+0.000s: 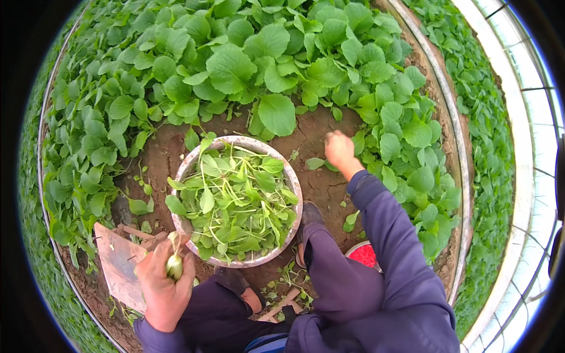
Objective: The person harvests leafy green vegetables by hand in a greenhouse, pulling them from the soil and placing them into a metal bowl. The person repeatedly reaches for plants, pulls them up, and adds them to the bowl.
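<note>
My left hand (165,282) grips a small leafy green seedling (175,266), with its pale root end pointing up, at the lower left near a wooden board. My right hand (339,149) is closed over the soil, to the right of the basin; whether something small is inside its fingers cannot be seen. Between my hands stands a round, worn basin (296,176) heaped with loose picked leafy greens (238,198). A few loose leaves (314,163) lie on the soil just left of my right hand.
Dense leafy green plants (273,48) grow ahead and on both sides. A wooden board (121,264) stands at the lower left. A container with red contents (363,255) is beside my knee. Pale hoses (450,101) run along the bed, and a wooden piece (280,305) lies between my feet.
</note>
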The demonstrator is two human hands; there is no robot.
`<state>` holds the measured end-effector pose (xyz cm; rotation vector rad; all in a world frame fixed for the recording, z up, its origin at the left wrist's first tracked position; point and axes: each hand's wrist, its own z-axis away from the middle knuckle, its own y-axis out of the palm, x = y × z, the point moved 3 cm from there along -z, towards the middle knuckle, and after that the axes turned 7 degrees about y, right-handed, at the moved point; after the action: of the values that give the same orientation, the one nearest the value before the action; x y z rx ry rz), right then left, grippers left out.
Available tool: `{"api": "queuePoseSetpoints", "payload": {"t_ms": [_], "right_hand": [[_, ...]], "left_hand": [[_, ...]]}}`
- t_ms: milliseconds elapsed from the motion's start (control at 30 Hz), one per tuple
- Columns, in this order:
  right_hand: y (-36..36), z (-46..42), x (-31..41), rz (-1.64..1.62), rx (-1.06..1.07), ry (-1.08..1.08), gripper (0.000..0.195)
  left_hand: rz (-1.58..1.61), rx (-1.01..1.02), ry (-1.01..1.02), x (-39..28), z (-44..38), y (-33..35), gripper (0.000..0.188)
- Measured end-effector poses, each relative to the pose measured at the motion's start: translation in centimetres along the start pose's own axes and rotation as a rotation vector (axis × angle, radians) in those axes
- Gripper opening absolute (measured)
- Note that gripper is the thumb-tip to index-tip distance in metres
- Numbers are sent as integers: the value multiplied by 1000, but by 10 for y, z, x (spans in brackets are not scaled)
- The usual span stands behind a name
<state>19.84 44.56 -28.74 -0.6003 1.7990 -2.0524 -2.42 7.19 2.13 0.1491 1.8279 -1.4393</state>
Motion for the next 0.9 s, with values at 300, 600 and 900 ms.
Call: {"api": "queuePoseSetpoints", "payload": {"t_ms": [300,600,900], "right_hand": [[-34,-1,-137,-1179,-117,710,31],[-18,11,-13,-451,304,22,38],[36,4,-32,933,555,-4,31]], "left_hand": [[106,-248,-134,30,19,-16,29],[198,-248,-136,22,24,-17,28],[146,-205,-188,42,27,-16,27]]}}
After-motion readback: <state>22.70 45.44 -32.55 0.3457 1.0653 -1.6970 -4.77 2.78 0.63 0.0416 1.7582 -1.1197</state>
